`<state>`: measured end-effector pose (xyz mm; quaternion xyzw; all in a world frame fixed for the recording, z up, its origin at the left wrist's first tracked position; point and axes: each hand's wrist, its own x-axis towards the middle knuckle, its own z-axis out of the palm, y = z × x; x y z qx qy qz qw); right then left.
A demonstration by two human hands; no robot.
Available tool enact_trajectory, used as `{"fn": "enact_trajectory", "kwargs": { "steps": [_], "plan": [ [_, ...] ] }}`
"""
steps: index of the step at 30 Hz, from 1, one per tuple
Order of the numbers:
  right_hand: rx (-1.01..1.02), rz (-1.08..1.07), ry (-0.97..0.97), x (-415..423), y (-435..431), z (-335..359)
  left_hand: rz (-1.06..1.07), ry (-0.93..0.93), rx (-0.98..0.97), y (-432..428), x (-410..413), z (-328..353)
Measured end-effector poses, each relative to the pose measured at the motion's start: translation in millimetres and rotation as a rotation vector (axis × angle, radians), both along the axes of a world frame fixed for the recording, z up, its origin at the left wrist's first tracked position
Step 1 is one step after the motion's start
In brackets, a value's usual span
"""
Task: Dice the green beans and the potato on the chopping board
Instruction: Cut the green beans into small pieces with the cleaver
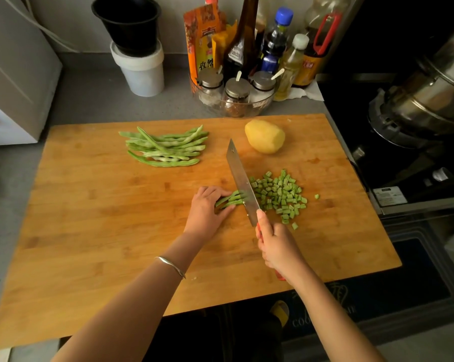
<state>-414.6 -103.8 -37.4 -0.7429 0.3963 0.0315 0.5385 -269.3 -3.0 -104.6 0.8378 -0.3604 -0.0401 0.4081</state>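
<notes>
**Q:** Where do the task's items lie?

**A:** The chopping board [116, 231] covers the middle of the grey counter. A heap of whole green beans [165, 148] lies toward its far left. The peeled yellow potato [265, 137], uncut, sits at the far right, apart from the beans. Diced bean pieces [280, 195] form a loose pile just right of the blade, with a few strays at the pile's near and right edges.

**Q:** What do the hands hold?

**A:** The left hand [207, 212], fingers curled downward, pins a bean bundle [232, 199] flat to the board, and the bundle's right ends reach the blade. The right hand [275, 246] is wrapped around the red handle of the cleaver [241, 181], with one fingertip against the blade's heel. The blade stands on edge between the bundle and the diced pile, tip pointing away from the person, edge down at the bundle's ends.

**Q:** And the surroundings?

**A:** A silver bracelet [171, 266] circles the left wrist. Behind the board stand a glass bowl [233, 105] of lidded spice jars, several sauce bottles [275, 40], and a black pot [127, 22] stacked on a white tub [142, 71]. A steel pot [429, 95] sits on the dark stove at right.
</notes>
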Motion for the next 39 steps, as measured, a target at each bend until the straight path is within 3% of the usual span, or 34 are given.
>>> {"fn": "enact_trajectory", "kwargs": {
  "steps": [12,20,30,39],
  "plan": [
    [-0.152,-0.013,0.054,18,-8,0,-0.018,-0.021,0.026,2,0,2],
    [-0.038,0.021,-0.048,8,2,9,0.027,-0.050,0.063,14,-2,2],
    [-0.183,0.135,0.079,22,9,13,0.051,0.010,-0.004,16,0,-1],
    [-0.123,0.143,0.096,13,3,1,0.057,0.014,0.019,16,0,2]
  ]
}}
